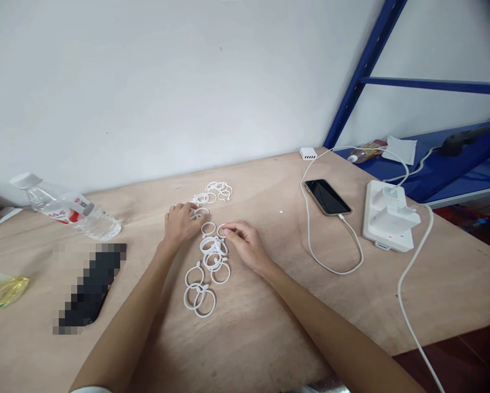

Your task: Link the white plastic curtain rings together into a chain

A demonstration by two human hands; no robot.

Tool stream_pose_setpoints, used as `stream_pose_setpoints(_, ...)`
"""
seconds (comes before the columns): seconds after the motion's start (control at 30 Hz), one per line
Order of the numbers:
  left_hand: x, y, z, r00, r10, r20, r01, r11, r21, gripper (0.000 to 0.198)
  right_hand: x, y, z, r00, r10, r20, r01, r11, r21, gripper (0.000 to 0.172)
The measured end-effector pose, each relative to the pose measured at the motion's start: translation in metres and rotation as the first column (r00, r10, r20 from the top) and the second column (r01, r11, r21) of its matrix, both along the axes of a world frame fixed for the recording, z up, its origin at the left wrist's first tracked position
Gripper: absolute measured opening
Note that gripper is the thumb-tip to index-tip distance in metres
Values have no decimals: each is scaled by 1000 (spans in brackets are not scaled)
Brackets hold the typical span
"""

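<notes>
Several white rings with small eyelets, like curtain rings, lie in a loose line across the wooden table [261, 322]. My right hand [245, 244] pinches one white curtain ring [219, 231] between thumb and fingertips, at the right of the middle cluster. Across from it, my left hand [183, 224] has its fingers curled onto another curtain ring [203, 209], partly hidden by the hand. Overlapping rings [213, 261] lie just below my right fingertips. Nearer to me is a group of linked-looking rings [204, 315], and a farther pile [224, 188] sits toward the wall.
On the left are a water bottle [79, 213] on its side, a dark pixelated object [95, 286] and a yellow clear roll [7, 292]. On the right, a phone [329, 196] is plugged into a white cable near a power strip [392, 237]. A blue rack [363, 76] stands beyond.
</notes>
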State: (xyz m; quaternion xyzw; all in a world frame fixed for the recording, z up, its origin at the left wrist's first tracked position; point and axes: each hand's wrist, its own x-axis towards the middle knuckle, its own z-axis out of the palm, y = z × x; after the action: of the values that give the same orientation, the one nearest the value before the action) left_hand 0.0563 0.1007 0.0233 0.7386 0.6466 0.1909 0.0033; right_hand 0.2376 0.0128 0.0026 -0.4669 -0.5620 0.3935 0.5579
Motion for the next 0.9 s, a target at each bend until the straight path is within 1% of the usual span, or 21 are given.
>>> stream_pose_setpoints(0.07,4,0,0,1000,-20,-10,20,999,-33,37,0,0,0,1000,-4,0,4,1000,-2,16)
stream_pose_setpoints(0.17,0,-2,-3,996,-55,65,57,998,-21,25,0,0,-1,1000,-3,1,3,1000,-6,16)
stream_pose_setpoints(0.27,-7,-5,-3,978,-86,188,77,996,54,24,-1,0,-1,1000,2,-1,-2,1000,-8,16)
stream_pose_setpoints(0.37,-6,-16,3,957,-160,243,122,979,165,25,-1,0,-2,999,-28,-28,27,999,-37,19)
stream_pose_setpoints(0.43,1,-27,11,936,-263,235,216,954,210,24,-2,1,-3,996,-65,-67,61,997,-52,29)
stream_pose_setpoints(0.53,19,-47,24,875,-429,223,389,898,204,21,-3,2,-6,991,-80,-104,77,996,-33,49)
stream_pose_setpoints(0.6,31,-58,30,831,-500,242,453,862,226,19,-3,2,-7,992,-73,-101,73,997,-12,51)
stream_pose_setpoints(0.63,36,-61,33,812,-518,268,463,852,246,18,-3,2,-6,994,-66,-89,66,998,-4,46)
stream_pose_setpoints(0.67,40,-65,34,795,-525,305,460,849,260,16,-3,2,-6,996,-51,-70,52,999,7,38)
stream_pose_setpoints(0.73,45,-68,33,755,-506,416,439,862,253,14,-3,1,-4,1000,-9,-22,10,999,37,20)
stream_pose_setpoints(0.77,47,-69,32,731,-488,477,430,872,233,14,-2,1,-4,1000,7,-6,-7,999,51,19)
stream_pose_setpoints(0.83,49,-71,29,688,-443,575,413,890,191,18,-1,0,-3,1000,18,-9,-17,998,58,25)
stream_pose_setpoints(0.9,51,-71,26,674,-397,623,396,906,148,27,-1,-1,-4,999,18,-38,-17,999,32,24)
